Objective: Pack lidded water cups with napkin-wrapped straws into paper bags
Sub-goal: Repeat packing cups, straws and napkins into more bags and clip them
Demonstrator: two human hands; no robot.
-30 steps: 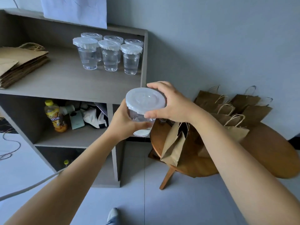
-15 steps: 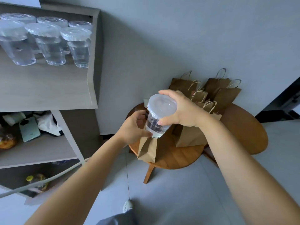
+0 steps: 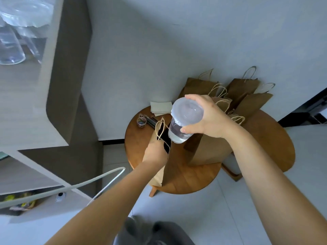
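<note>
Cup (image 3: 184,123) now hangs at centre frame directly over the open bag (image 3: 166,156), where half a second ago it was short of it and both your hands were on it. Your right hand (image 3: 210,117) alone holds it, fingers curled over the lid and thumb on the wall. Your left hand (image 3: 154,152) has dropped to the bag's mouth and grips its near edge, spreading it. That suggests you are ready to lower the cup in.

Count: one cup in hand; at least two blurred cups on the shelf (image 3: 21,89) at upper left; one open bag; about five more bags (image 3: 247,101) against the wall at centre right; one napkin stack (image 3: 160,106); one small tub of clips (image 3: 141,121) on the round table (image 3: 194,181).
</note>
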